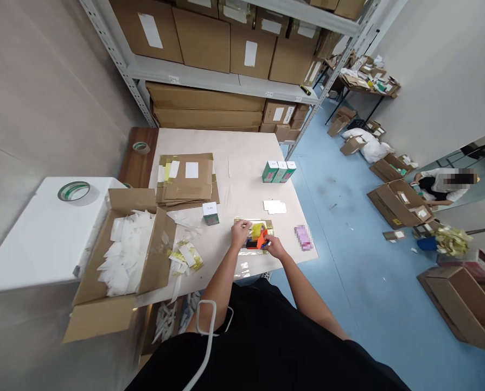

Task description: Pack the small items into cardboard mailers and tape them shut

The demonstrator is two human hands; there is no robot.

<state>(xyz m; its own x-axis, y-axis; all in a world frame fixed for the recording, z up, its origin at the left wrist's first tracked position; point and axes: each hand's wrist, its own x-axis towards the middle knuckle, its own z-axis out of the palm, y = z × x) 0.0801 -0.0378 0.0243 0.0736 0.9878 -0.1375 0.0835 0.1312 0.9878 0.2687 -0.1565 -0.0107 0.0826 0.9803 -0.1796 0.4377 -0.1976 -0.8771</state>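
Note:
Near the table's front edge, my right hand [275, 247] is closed around an orange packing tape dispenser [262, 239] with a roll of yellowish tape [257, 229] in it. Just left of the dispenser, my left hand [240, 234] has its fingers pinched together; what they hold is too small to make out. Beneath both hands lies a flat piece with strips of yellowish tape [270, 223] along its edges, largely covered. A small white and green box [210, 213] stands to the left of my left hand.
Flattened cardboard [189, 182], small green boxes [279, 171], white cards [274, 207] and a pink item [303, 238] lie on the table [242, 157]. An open carton [155, 255] stands left. Shelving [226, 79] rises behind. A person [441, 182] sits at far right.

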